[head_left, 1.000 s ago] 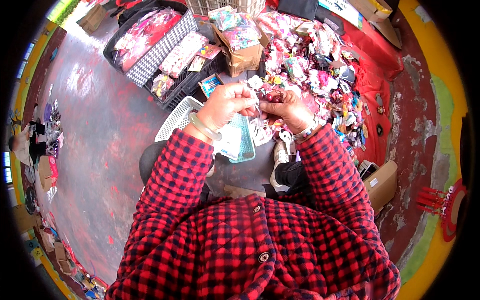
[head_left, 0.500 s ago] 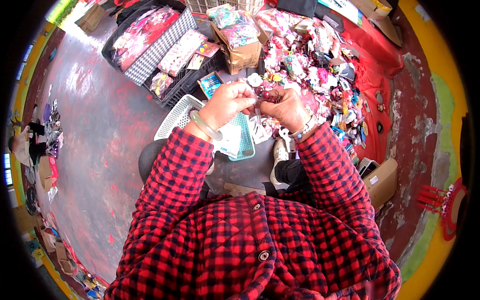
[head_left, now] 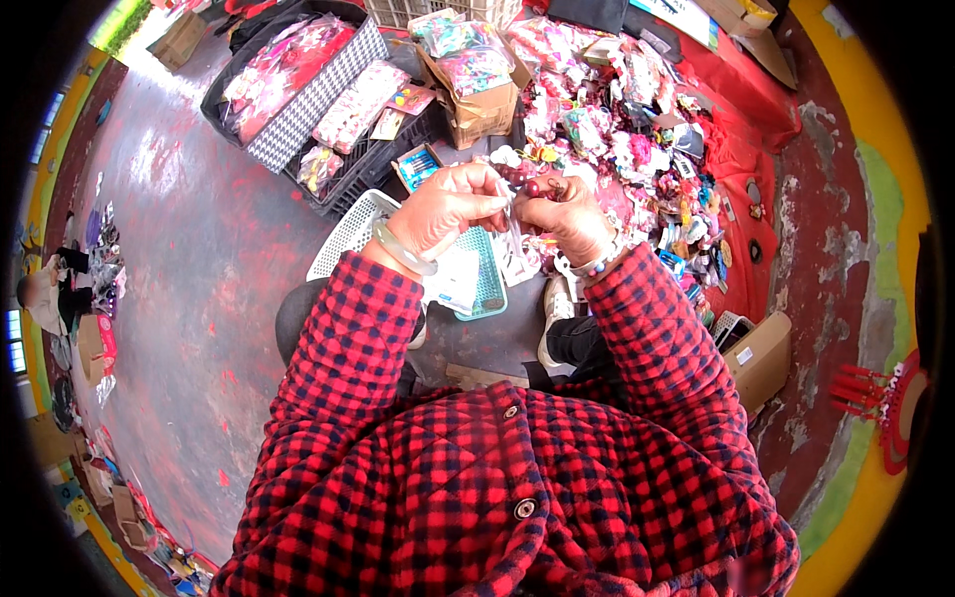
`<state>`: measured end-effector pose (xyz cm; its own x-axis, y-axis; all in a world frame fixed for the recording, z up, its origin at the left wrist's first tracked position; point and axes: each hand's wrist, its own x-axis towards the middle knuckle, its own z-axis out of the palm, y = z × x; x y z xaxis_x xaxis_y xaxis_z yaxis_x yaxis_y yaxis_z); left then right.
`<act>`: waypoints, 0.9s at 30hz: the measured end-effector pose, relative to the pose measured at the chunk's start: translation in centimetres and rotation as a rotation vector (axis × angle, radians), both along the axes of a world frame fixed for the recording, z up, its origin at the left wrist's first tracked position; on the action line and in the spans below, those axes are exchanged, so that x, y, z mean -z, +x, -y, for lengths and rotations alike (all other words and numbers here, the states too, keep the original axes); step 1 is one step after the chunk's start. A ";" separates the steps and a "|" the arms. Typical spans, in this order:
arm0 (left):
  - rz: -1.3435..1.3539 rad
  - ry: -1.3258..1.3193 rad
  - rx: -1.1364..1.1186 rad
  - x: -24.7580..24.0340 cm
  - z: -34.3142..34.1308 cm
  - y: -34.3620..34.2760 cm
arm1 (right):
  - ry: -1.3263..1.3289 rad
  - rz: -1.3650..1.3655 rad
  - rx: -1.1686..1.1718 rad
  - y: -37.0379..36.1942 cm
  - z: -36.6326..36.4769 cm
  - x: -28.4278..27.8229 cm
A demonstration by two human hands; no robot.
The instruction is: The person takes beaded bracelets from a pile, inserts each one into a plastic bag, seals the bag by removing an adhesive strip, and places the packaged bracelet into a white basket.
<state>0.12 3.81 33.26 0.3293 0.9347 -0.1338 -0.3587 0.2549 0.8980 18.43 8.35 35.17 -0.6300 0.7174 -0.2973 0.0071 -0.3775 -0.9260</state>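
Scuffed grey floor [head_left: 199, 298]; left hand [head_left: 445, 211] pinching clear plastic [head_left: 514, 239], right hand [head_left: 571, 221] gripping dark red beads [head_left: 534, 188]

On my feed the grey floor [head_left: 199, 308] is streaked with red. Directly on it I see a black crate [head_left: 343, 195], an open cardboard box [head_left: 484, 119], a white perforated basket [head_left: 341, 237] and a teal basket [head_left: 491, 284]. Rightward, I make out red cloth [head_left: 741, 194] under a colourful heap of trinkets [head_left: 637, 149].

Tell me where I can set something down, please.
Most room: the grey floor, left of the white basket. A smaller patch lies between the green basket and the right shoe. Crowded: the colourful pile beyond the right hand.
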 end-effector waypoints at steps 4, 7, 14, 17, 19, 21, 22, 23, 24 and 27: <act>-0.318 0.097 -0.111 0.6 -0.2 1.0 | 0.419 0.358 0.025 -0.1 -0.1 1.7; -0.612 0.254 -0.236 1.6 -0.1 2.0 | 0.732 0.512 0.113 -0.5 0.1 1.8; -0.853 0.471 -0.221 1.4 0.1 1.8 | 0.865 0.526 0.072 -0.2 -0.2 1.6; -0.918 0.503 -0.217 1.2 0.2 1.9 | 0.907 0.586 0.079 -0.5 0.0 1.1; -0.912 0.502 -0.242 1.3 0.1 2.0 | 1.005 0.662 0.124 -0.8 0.3 0.9; -0.893 0.493 -0.277 1.8 0.1 2.1 | 1.142 0.665 0.220 -1.1 0.3 1.1; -0.920 0.458 -0.275 2.0 0.1 2.1 | 1.210 0.666 0.269 -1.1 0.3 1.1; -0.947 0.424 -0.274 2.1 0.1 2.2 | 1.213 0.755 0.278 -1.2 0.3 0.9; -0.974 0.389 -0.273 2.1 0.1 2.2 | 1.189 0.770 0.283 -1.2 0.3 0.5; -1.158 0.318 -0.330 1.0 0.1 2.3 | 1.134 0.788 0.258 -1.1 0.3 0.3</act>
